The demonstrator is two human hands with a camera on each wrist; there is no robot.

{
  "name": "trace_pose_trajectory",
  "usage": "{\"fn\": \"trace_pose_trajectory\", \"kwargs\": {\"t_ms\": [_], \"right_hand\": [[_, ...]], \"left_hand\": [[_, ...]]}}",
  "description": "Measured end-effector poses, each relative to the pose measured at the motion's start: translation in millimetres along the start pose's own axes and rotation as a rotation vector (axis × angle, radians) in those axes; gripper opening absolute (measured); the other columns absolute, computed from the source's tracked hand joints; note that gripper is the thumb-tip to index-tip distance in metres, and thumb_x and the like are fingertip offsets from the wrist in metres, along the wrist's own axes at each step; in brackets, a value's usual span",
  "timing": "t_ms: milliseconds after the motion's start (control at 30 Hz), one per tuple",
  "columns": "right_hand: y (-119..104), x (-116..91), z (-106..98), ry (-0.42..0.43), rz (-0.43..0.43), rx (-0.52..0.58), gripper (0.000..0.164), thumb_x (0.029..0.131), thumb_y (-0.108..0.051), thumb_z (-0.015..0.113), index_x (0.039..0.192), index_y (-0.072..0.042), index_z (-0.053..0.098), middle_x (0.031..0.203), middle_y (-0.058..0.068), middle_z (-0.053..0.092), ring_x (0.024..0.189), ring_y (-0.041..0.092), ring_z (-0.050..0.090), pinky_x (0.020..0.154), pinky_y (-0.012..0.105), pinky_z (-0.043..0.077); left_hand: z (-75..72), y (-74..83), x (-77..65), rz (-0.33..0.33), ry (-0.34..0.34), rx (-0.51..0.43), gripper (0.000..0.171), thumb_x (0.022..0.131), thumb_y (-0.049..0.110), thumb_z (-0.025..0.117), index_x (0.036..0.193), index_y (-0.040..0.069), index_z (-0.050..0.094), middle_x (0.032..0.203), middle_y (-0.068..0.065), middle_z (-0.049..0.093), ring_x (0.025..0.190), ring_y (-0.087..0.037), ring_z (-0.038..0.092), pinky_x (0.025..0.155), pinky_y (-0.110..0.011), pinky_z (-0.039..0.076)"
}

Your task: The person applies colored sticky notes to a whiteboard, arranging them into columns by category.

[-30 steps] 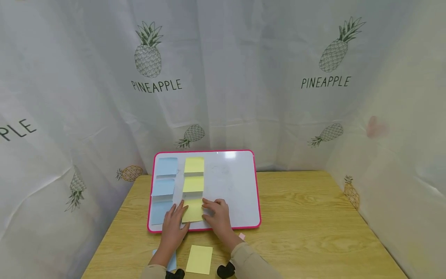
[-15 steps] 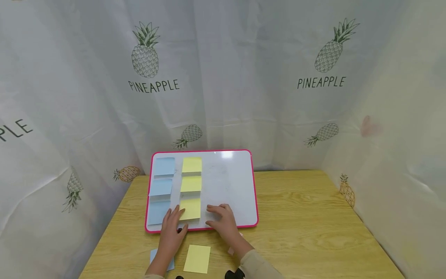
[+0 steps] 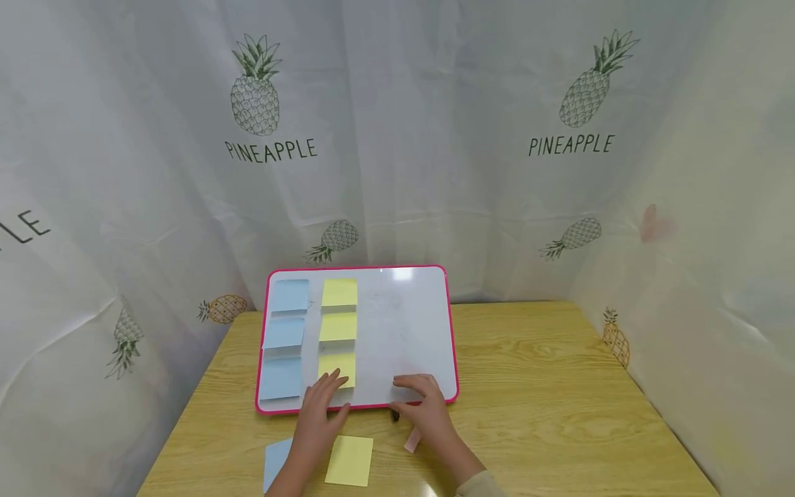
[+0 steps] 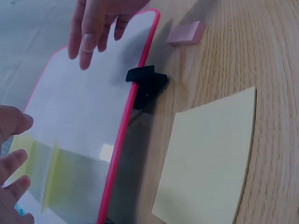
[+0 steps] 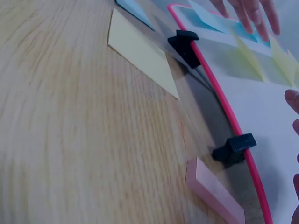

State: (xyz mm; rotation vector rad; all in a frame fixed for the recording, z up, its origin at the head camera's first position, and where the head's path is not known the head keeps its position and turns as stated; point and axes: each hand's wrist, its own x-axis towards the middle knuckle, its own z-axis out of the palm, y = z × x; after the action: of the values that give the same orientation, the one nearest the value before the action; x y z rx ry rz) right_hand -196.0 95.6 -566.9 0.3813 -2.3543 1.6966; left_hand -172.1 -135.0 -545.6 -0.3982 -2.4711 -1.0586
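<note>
A whiteboard with a pink rim leans at the table's back. Down its left side run three blue sticky notes; beside them hang three yellow sticky notes, their lower edges lifted. My left hand is in front of the lowest yellow note, fingers extended and partly covering it; whether they touch it I cannot tell. To the right, my right hand hovers at the board's lower edge, holding nothing, thumb and fingers apart. In the left wrist view that right hand hangs before bare board.
On the table before the board lie a yellow sticky-note pad, a blue pad partly under my left forearm, and a small pink block near my right wrist. Black feet grip the board's lower rim. A pineapple-print curtain hangs behind.
My right hand has left the lowest yellow note and moved right and down. My left hand has shifted slightly right, staying near the note. The note stays on the board.
</note>
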Motion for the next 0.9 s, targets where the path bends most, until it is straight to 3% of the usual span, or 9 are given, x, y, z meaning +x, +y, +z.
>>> {"fn": "trace_pose_trajectory", "kwargs": {"t_ms": [100, 233, 333, 500, 600, 767, 900], "right_hand": [[2, -7, -8, 0.022, -0.006, -0.005, 0.037, 0.072, -0.011, 0.086, 0.108, -0.011, 0.074, 0.113, -0.006, 0.067, 0.108, 0.015, 0.052, 0.094, 0.028, 0.043], [6, -16, -16, 0.048, 0.015, 0.015, 0.034, 0.072, -0.008, 0.085, 0.104, -0.008, 0.075, 0.111, -0.001, 0.068, 0.107, 0.019, 0.055, 0.093, 0.027, 0.043], [6, -23, -21, 0.063, 0.072, 0.04, 0.032, 0.072, -0.003, 0.085, 0.102, -0.005, 0.074, 0.111, 0.004, 0.068, 0.102, 0.024, 0.057, 0.087, 0.029, 0.048], [-1, -37, -27, 0.046, 0.208, 0.12, 0.031, 0.074, 0.003, 0.08, 0.104, 0.003, 0.071, 0.114, 0.016, 0.065, 0.095, 0.036, 0.056, 0.077, 0.031, 0.051], [2, -43, -26, 0.045, 0.237, 0.137, 0.032, 0.074, 0.004, 0.08, 0.104, 0.005, 0.069, 0.111, 0.019, 0.064, 0.092, 0.037, 0.056, 0.075, 0.03, 0.049], [22, -47, -22, 0.073, 0.224, 0.041, 0.031, 0.07, 0.0, 0.084, 0.098, -0.002, 0.073, 0.105, 0.01, 0.067, 0.088, 0.024, 0.057, 0.076, 0.028, 0.047], [31, -50, -20, 0.075, 0.211, -0.05, 0.03, 0.064, 0.0, 0.086, 0.092, -0.005, 0.075, 0.103, 0.007, 0.065, 0.086, 0.018, 0.055, 0.074, 0.025, 0.046]], "left_hand": [[2.9, 9.3, -1.6, 0.001, -0.017, -0.046, 0.047, 0.079, -0.002, 0.076, 0.124, 0.005, 0.062, 0.138, -0.015, 0.054, 0.131, -0.04, 0.041, 0.105, -0.067, 0.023], [7.4, 19.8, -5.2, -0.001, -0.041, -0.083, 0.046, 0.081, -0.002, 0.075, 0.124, 0.007, 0.063, 0.137, -0.01, 0.055, 0.129, -0.037, 0.044, 0.101, -0.061, 0.035], [11.0, 26.9, -7.9, 0.006, -0.072, -0.087, 0.045, 0.082, 0.001, 0.075, 0.124, 0.012, 0.063, 0.134, -0.005, 0.057, 0.124, -0.032, 0.049, 0.093, -0.053, 0.045], [18.4, 28.9, -14.4, -0.008, -0.148, -0.102, 0.04, 0.084, 0.005, 0.074, 0.122, 0.014, 0.064, 0.12, 0.004, 0.061, 0.112, -0.024, 0.056, 0.09, -0.045, 0.049], [23.9, 24.8, -20.5, -0.083, -0.228, -0.145, 0.035, 0.086, 0.008, 0.073, 0.12, 0.01, 0.064, 0.112, 0.001, 0.062, 0.102, -0.023, 0.058, 0.086, -0.042, 0.05], [32.8, 19.2, -31.7, -0.255, -0.37, -0.262, 0.029, 0.088, 0.012, 0.071, 0.115, 0.004, 0.063, 0.095, -0.001, 0.059, 0.081, -0.015, 0.053, 0.07, -0.032, 0.047], [41.8, 13.0, -38.1, -0.344, -0.431, -0.296, 0.023, 0.086, 0.011, 0.073, 0.106, 0.005, 0.063, 0.084, 0.001, 0.052, 0.067, -0.012, 0.045, 0.059, -0.028, 0.039]]}}
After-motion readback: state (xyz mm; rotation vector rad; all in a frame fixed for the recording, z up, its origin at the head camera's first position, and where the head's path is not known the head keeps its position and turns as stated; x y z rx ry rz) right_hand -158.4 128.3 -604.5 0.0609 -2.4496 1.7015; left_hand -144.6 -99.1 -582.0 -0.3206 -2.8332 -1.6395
